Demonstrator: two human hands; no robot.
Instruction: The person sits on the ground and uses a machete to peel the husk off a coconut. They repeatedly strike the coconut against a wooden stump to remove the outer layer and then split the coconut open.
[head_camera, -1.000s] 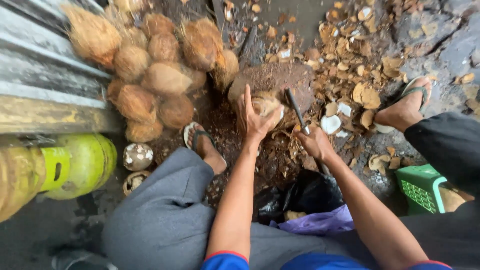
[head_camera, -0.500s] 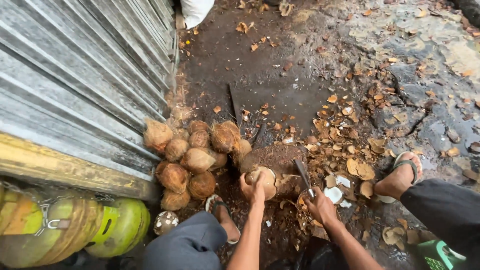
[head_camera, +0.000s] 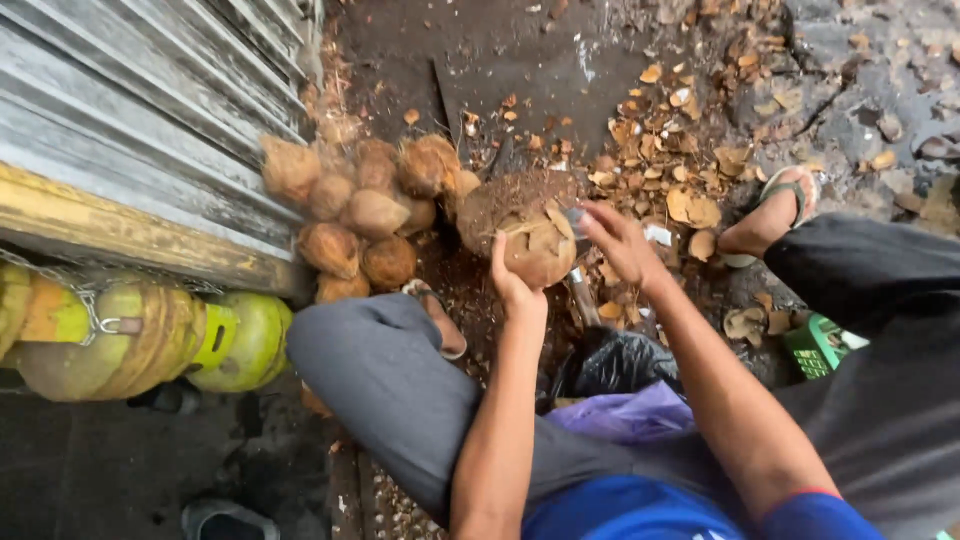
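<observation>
Left hand (head_camera: 512, 285) cupping husked coconut (head_camera: 540, 250), right hand (head_camera: 618, 240) gripping knife handle (head_camera: 583, 290); likely slip risk, blade near fingers.

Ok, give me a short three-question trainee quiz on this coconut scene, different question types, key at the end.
1. True or false: the left hand supports the coconut from below.
2. Where is the pile of husked coconuts? A) against the corrugated metal wall B) inside the green crate C) on the black bag
3. Fill in: the right hand is at the coconut's ___ side.

Key: 1 true; 2 A; 3 right
</observation>
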